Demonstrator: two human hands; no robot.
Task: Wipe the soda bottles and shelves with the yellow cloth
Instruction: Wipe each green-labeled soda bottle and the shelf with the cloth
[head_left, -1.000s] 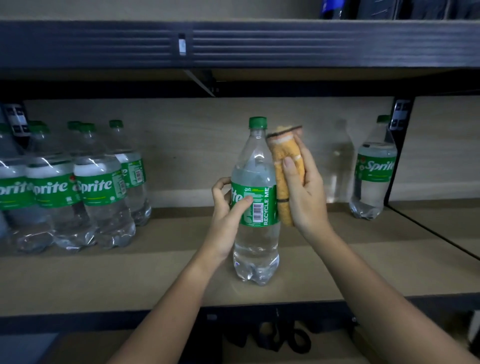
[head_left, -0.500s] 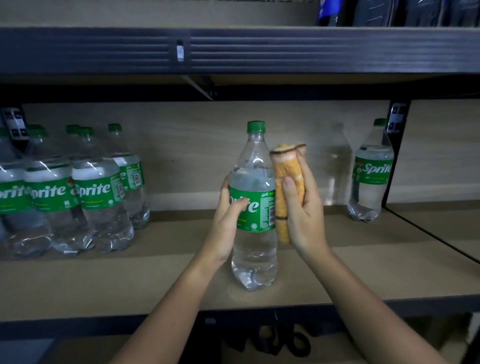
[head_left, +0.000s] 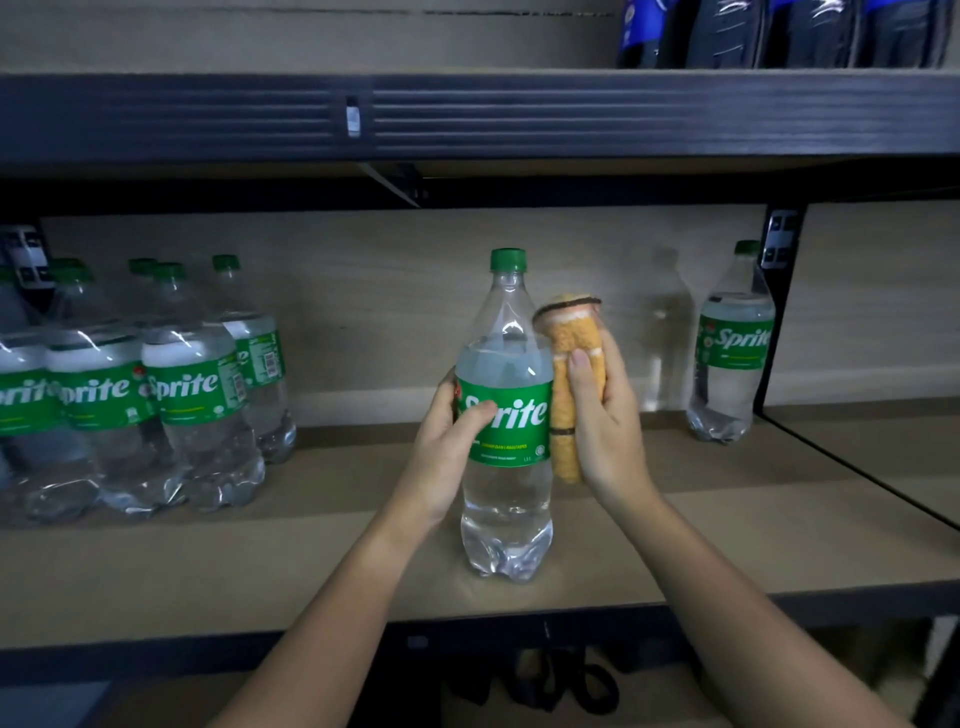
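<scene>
While the left hand (head_left: 451, 434) grips the bottle (head_left: 505, 415), the right hand (head_left: 605, 415) presses the cloth (head_left: 569, 364) alongside.

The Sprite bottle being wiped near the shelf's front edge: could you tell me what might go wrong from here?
1. The Sprite bottle stands close to the shelf front edge, steadied only by the left hand; a hard sideways wipe could tip it off.
2. The yellow cloth in the right hand is bunched, so it may miss parts of the bottle.
</scene>
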